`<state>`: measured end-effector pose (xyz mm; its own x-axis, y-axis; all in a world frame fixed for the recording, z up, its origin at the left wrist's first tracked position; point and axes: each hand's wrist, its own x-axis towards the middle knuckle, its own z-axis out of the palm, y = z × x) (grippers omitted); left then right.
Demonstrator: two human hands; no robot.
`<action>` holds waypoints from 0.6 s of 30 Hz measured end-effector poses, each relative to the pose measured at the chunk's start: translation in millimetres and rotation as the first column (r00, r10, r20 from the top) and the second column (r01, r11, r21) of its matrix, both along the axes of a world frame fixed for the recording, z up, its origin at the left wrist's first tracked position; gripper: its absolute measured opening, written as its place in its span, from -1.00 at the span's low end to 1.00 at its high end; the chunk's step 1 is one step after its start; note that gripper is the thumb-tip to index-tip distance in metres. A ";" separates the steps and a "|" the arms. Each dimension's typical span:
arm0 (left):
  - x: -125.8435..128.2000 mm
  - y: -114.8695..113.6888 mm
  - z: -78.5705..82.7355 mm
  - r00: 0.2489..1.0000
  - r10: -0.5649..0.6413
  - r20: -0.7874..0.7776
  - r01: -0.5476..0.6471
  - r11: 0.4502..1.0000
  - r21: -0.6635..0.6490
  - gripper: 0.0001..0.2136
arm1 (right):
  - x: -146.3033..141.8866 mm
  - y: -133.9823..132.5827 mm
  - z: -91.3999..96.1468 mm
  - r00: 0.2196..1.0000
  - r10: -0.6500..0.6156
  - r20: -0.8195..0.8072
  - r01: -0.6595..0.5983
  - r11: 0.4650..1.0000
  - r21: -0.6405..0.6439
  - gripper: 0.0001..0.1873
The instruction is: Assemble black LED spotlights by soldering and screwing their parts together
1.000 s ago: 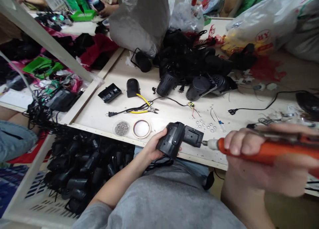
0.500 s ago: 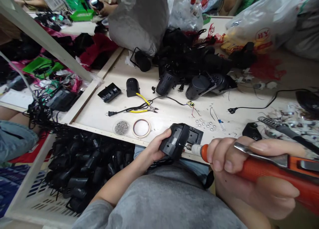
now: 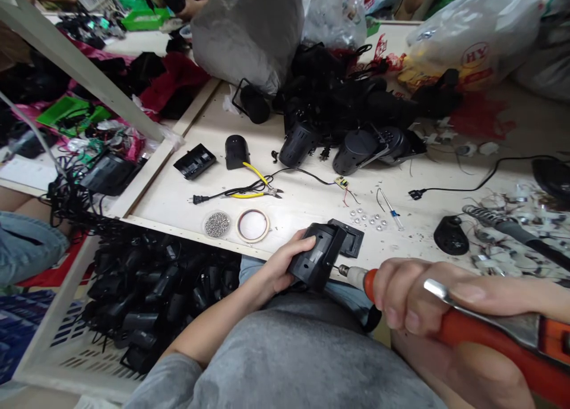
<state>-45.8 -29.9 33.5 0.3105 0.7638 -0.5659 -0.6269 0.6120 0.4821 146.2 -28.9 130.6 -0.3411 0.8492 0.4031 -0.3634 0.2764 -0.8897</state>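
My left hand (image 3: 280, 265) grips a black plastic housing (image 3: 321, 254) at the near edge of the pale workbench (image 3: 294, 210), tilted over my lap. Wrapped in my right hand (image 3: 439, 305) is an orange electric screwdriver (image 3: 481, 332), a finger on its metal lever. The screwdriver's tip (image 3: 345, 271) touches the lower right side of the housing. A small dish of screws (image 3: 217, 224) and a round lid (image 3: 253, 225) lie just left of the housing.
Yellow-handled cutters (image 3: 258, 186) and a black power cord (image 3: 214, 196) lie mid-bench. A heap of black housings (image 3: 347, 118) and plastic bags (image 3: 253, 32) fill the back. A soldering iron (image 3: 503, 228) rests at right. A crate of black parts (image 3: 151, 290) sits below left.
My left hand has turned and lowered the housing toward my lap. The screwdriver has swung left and down, its tip moving from the housing's flat plate to its lower side.
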 end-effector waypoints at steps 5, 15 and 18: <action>-1.1 -0.1 4.0 0.999 -0.033 -0.036 0.034 0.999 0.027 -0.41 | 1.8 0.2 10.7 0.998 0.038 0.043 -0.042 0.995 0.087 -0.69; -4.8 3.9 -1.8 0.999 -0.050 0.014 0.051 0.997 -0.054 -0.44 | -4.7 4.7 6.2 1.000 -0.012 0.027 0.007 0.979 0.202 -0.62; -18.1 7.6 -0.4 0.999 -0.053 0.007 0.053 0.999 -0.001 -0.37 | -4.0 4.9 6.7 0.995 -0.097 -0.007 0.097 0.990 0.104 -0.70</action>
